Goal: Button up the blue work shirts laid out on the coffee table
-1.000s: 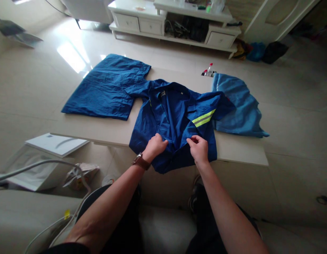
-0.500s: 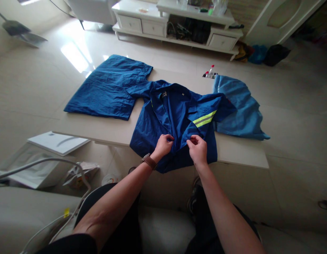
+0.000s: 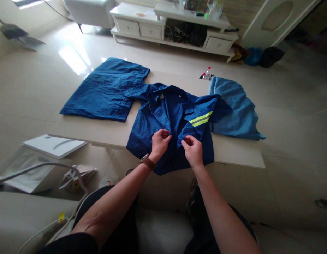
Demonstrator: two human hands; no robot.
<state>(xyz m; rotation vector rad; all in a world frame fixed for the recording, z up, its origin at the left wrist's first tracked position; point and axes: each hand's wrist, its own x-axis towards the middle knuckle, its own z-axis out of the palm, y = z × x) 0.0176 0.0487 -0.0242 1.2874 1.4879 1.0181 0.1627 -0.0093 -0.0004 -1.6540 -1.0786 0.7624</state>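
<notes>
A dark blue work shirt (image 3: 171, 116) with a yellow-green reflective stripe (image 3: 200, 119) lies face up on a beige low table (image 3: 105, 130), its hem hanging over the near edge. My left hand (image 3: 159, 141), with a brown watch on the wrist, pinches the left front edge of the shirt's opening. My right hand (image 3: 192, 150) pinches the right front edge, just below the stripe. Both hands are closed on the cloth, a few centimetres apart.
A flattened dark blue garment (image 3: 105, 90) lies at the table's left. A lighter blue garment (image 3: 235, 109) is heaped at the right. Small bottles (image 3: 206, 74) stand at the far edge. A white TV cabinet (image 3: 174, 30) stands beyond. A white box (image 3: 53, 145) sits on the floor to the left.
My left hand has moved up and right along the shirt's front edge, closer to my right hand, which shifted slightly left. The two front edges are drawn nearer together.
</notes>
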